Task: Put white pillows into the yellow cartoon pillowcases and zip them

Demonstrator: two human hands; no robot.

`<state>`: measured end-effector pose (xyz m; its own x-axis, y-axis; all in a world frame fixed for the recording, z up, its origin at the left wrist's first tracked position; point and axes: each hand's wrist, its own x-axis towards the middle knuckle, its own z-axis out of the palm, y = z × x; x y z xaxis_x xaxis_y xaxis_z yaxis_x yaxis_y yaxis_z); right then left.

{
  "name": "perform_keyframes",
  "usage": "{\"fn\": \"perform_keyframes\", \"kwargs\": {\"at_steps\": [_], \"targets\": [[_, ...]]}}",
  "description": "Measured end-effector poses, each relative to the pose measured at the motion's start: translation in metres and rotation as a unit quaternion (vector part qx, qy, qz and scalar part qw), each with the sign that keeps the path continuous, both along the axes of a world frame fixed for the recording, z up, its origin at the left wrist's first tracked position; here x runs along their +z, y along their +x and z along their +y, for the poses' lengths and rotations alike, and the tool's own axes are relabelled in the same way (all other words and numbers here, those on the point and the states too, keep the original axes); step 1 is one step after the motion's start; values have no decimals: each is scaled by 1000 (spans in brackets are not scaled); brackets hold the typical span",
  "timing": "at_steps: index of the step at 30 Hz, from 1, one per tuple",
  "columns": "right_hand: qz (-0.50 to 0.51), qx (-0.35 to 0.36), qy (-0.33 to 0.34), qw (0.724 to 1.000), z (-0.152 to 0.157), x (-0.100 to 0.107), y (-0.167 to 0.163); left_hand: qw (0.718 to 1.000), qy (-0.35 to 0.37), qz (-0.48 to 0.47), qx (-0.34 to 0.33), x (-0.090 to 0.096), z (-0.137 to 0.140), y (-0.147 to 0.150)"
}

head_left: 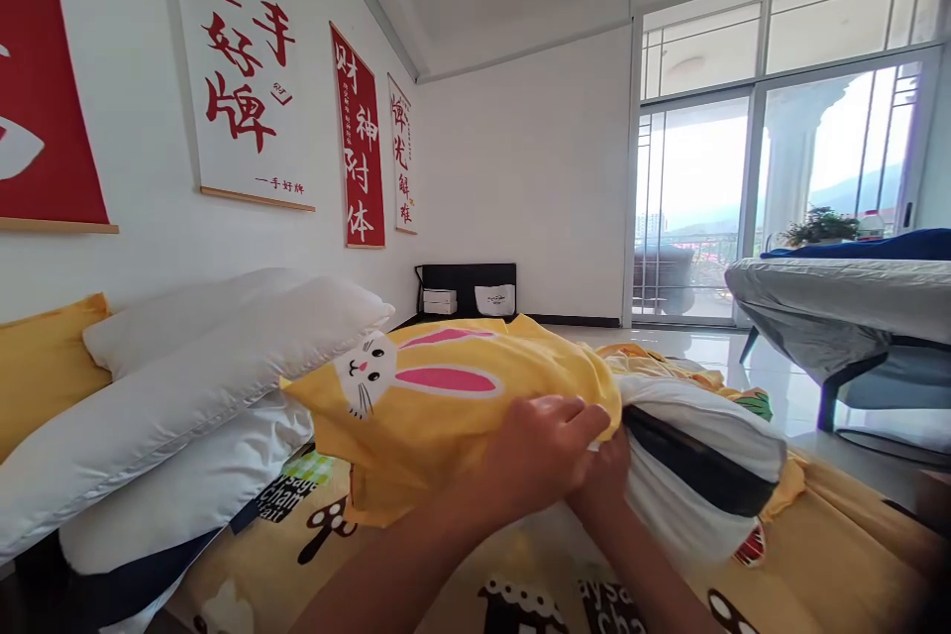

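Observation:
A yellow pillowcase [453, 426] with a white rabbit face and pink ears lies in front of me on the printed bed sheet [416, 575]. From its right end sticks a white pillow [669, 505] with a dark band along its side. My left hand [546, 446] is closed on the pillowcase's edge at that opening. Just beside it, partly behind it, my right hand [607, 466] also grips the edge; its fingertips are mostly hidden. How much of the pillow lies inside the case is covered by the cloth.
White pillows [185, 406] are stacked at the left, near a yellow cushion [52, 347]. Crumpled yellow bedding [669, 362] lies beyond the white pillow. At the right stands a covered table [839, 287]. A black rack [465, 282] sits by the far wall.

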<state>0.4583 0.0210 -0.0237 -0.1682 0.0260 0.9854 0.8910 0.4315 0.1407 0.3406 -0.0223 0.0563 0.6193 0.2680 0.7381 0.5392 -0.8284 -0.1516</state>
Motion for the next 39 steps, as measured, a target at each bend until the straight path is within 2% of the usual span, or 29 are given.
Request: {"fn": "perform_keyframes", "kwargs": {"at_steps": [3,5,7,9,11,13,15,18,21,23,26,28,30,32,34,36,39], "targets": [[-65,-5,-22,998,-1,-27,13,996,-65,-10,63,-49,21,-10],[-118,0,-63,991,-10,-40,22,990,-105,-20,87,-76,31,-18],[-141,31,-113,983,-24,-44,32,990,-112,-33,78,-95,34,-25],[-128,91,-154,975,-45,-34,44,992,-96,-52,55,-103,30,-29],[-70,152,-186,968,-67,-11,53,995,-71,-64,36,-105,22,-28],[27,178,-211,961,-83,19,56,997,-40,-63,8,-104,13,-24],[100,168,-247,949,-85,46,50,998,-6,-48,-32,-106,6,-17],[57,92,-313,944,-58,67,28,997,35,-22,-69,-114,0,-8],[-19,-26,-334,942,-18,66,6,997,55,-34,-41,-118,-3,-7],[-35,-83,-339,937,5,60,-4,998,37,-35,-21,-113,-3,-17],[-56,-90,-375,921,27,49,-3,998,-6,-63,5,-96,0,-54],[-59,-65,-415,906,37,43,8,988,-6,-123,92,-85,8,-91],[-52,-51,-459,885,43,38,23,961,-7,-161,226,-80,18,-134],[-40,-46,-485,873,46,35,38,930,-46,-159,329,-81,27,-173],[-12,-43,-471,881,48,34,51,903,-104,-150,389,-87,31,-202],[45,-42,-415,908,49,34,58,882,-159,-152,417,-93,31,-219],[134,-24,-317,939,50,40,56,875,-240,-183,378,-93,29,-227]]}}
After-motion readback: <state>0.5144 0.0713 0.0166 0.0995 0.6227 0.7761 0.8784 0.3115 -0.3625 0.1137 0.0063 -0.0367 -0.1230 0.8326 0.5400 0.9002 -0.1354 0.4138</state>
